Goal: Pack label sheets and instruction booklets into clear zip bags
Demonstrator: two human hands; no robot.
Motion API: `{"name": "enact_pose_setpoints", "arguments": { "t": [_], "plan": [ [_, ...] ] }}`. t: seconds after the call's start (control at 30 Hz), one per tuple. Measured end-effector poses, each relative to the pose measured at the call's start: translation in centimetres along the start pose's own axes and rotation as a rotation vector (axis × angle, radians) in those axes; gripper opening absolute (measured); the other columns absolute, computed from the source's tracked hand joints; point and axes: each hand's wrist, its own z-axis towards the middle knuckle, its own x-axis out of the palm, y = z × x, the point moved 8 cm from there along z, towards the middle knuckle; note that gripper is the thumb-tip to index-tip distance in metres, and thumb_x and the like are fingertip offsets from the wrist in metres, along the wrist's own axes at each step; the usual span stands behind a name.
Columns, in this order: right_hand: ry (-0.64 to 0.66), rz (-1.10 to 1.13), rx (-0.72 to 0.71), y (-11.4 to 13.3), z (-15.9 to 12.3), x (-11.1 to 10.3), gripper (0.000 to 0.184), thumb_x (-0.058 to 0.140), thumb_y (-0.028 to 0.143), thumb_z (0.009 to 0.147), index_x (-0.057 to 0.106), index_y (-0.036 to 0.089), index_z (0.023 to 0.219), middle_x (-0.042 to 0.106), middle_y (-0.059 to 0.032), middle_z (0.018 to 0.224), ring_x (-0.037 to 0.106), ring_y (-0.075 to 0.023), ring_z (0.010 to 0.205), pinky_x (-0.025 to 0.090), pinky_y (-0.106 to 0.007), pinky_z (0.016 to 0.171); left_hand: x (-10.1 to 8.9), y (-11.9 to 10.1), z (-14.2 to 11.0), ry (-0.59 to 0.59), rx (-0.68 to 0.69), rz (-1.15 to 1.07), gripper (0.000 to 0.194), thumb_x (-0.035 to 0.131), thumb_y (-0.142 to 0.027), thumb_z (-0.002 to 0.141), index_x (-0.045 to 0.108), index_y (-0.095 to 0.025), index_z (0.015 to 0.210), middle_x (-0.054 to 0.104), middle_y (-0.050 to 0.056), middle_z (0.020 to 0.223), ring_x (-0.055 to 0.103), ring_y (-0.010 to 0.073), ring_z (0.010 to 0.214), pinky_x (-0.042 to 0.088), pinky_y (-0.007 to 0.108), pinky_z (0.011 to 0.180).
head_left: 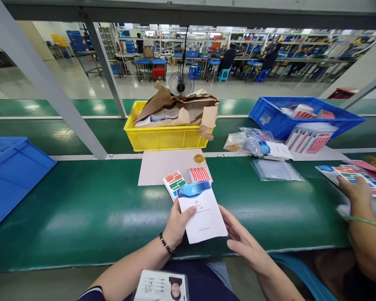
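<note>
A white instruction booklet with a blue wavy top band is gripped by my left hand, its thumb lying across the cover. At the booklet's right edge is my right hand, fingers stretched out and thumb apart; whether its fingertips touch the paper is hard to tell. Just beyond the booklet lie a stack of cards with orange, green and blue blocks and a stack of red-and-white cards, both partly covered by it. Yellow rubber bands rest on a white sheet behind them.
A yellow bin with brown paper and booklets stands ahead. Blue bins stand left and right. Clear plastic bags lie on the green bench at right, near a co-worker's hand on printed cards. A metal post rises at left.
</note>
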Motion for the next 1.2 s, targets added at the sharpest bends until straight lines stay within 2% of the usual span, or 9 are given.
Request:
{"name": "enact_pose_setpoints", "arguments": {
  "t": [0.17,0.3,0.53,0.67,0.73,0.8,1.0,1.13,1.2],
  "plan": [
    [-0.186,-0.075,0.008,-1.7,1.0,-0.9,0.053,0.054,0.033,0.079,0.031,0.027,0.127,0.032,-0.0072,0.136,0.034,-0.0221,0.121,0.032,-0.037,0.097,-0.4,-0.7,0.1,-0.017,0.029,0.038,0.037,0.062,-0.023,0.069,0.047,-0.015,0.102,0.058,0.011,0.103,0.056,0.0215,0.090,0.042,0.038,0.082],
    [-0.160,-0.126,0.007,-1.9,1.3,-0.8,0.055,0.056,0.029,0.078,0.033,0.026,0.127,0.037,-0.0077,0.133,0.039,-0.0217,0.118,0.034,-0.036,0.096,-0.6,-0.3,0.1,0.006,-0.048,-0.025,0.038,0.061,-0.024,0.070,0.048,-0.013,0.104,0.058,0.013,0.104,0.057,0.0228,0.089,0.042,0.039,0.081],
    [-0.166,-0.226,0.010,-1.7,1.2,-1.0,0.059,0.056,0.031,0.078,0.029,0.024,0.130,0.039,-0.0101,0.131,0.041,-0.0231,0.116,0.033,-0.038,0.096,-0.9,-0.4,0.2,0.025,-0.079,-0.053,0.041,0.063,-0.025,0.068,0.050,-0.012,0.104,0.058,0.014,0.104,0.057,0.0239,0.090,0.042,0.040,0.082],
    [-0.071,-0.113,0.022,-2.0,1.7,-0.6,0.073,0.054,0.047,0.075,0.018,0.023,0.134,0.039,-0.0126,0.131,0.041,-0.0266,0.116,0.034,-0.041,0.093,-0.9,-0.6,0.2,0.064,-0.080,-0.011,0.042,0.062,-0.027,0.069,0.048,-0.013,0.106,0.057,0.013,0.105,0.057,0.0237,0.090,0.043,0.039,0.081],
    [-0.030,-0.057,0.016,-2.1,2.0,-0.4,0.087,0.055,0.057,0.068,0.011,0.023,0.135,0.035,-0.0129,0.132,0.038,-0.0278,0.117,0.033,-0.042,0.094,-0.9,-1.0,0.1,0.081,-0.027,0.068,0.043,0.062,-0.028,0.068,0.046,-0.014,0.106,0.057,0.012,0.106,0.056,0.0234,0.092,0.042,0.039,0.082],
    [-0.041,-0.087,0.013,-2.2,2.2,-0.5,0.095,0.061,0.056,0.063,0.008,0.023,0.135,0.034,-0.0126,0.133,0.037,-0.0276,0.118,0.031,-0.042,0.096,-0.8,-1.7,-0.2,0.107,0.066,0.188,0.047,0.064,-0.027,0.066,0.044,-0.015,0.107,0.056,0.011,0.106,0.054,0.0228,0.095,0.041,0.037,0.083],
    [-0.144,-0.428,-0.058,-2.1,1.5,-1.1,0.068,0.068,0.026,0.065,0.032,0.022,0.122,0.047,-0.0121,0.120,0.046,-0.0267,0.109,0.037,-0.041,0.091,0.0,-2.7,-2.1,0.330,0.263,0.523,0.067,0.070,-0.028,0.059,0.035,-0.018,0.115,0.050,0.011,0.112,0.048,0.0243,0.102,0.037,0.038,0.088],
    [-0.095,-0.554,-0.166,-3.2,0.9,-0.5,0.057,0.063,0.024,0.068,0.035,0.021,0.117,0.049,-0.0125,0.116,0.048,-0.0271,0.106,0.039,-0.040,0.089,-0.4,-2.4,-2.9,0.432,0.323,0.812,0.065,0.071,-0.028,0.055,0.041,-0.017,0.111,0.051,0.010,0.105,0.049,0.0221,0.094,0.038,0.036,0.084],
    [-0.088,-0.568,-0.198,-4.2,0.8,-0.1,0.056,0.060,0.025,0.071,0.032,0.021,0.120,0.046,-0.0128,0.119,0.046,-0.0265,0.108,0.038,-0.040,0.091,-0.7,-2.1,-3.3,0.425,0.312,0.843,0.062,0.069,-0.026,0.058,0.042,-0.017,0.113,0.050,0.011,0.107,0.048,0.0226,0.097,0.036,0.036,0.087]
  ]
}}
